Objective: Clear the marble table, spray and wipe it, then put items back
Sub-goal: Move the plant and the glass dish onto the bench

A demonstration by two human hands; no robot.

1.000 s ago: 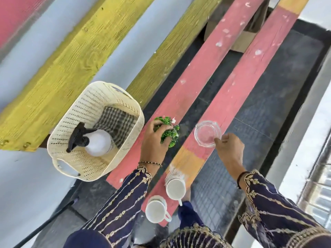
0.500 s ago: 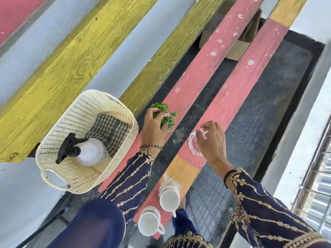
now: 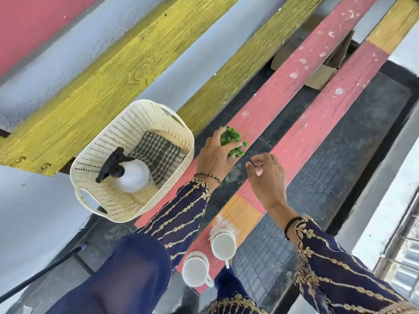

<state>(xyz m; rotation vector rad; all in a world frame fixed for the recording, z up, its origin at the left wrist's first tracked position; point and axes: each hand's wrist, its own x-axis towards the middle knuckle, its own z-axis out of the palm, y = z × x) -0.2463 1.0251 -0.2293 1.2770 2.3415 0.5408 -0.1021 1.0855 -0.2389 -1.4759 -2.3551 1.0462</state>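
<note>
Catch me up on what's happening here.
A person in embroidered navy sleeves is reaching over painted planks. Their left hand grips a small green plant, and the right hand hovers beside it with fingers curled; whether it holds anything cannot be told. A cream basket to the left holds a spray bottle and a checked cloth, neither touched. Two white cups stand on a pink plank nearer the person.
</note>
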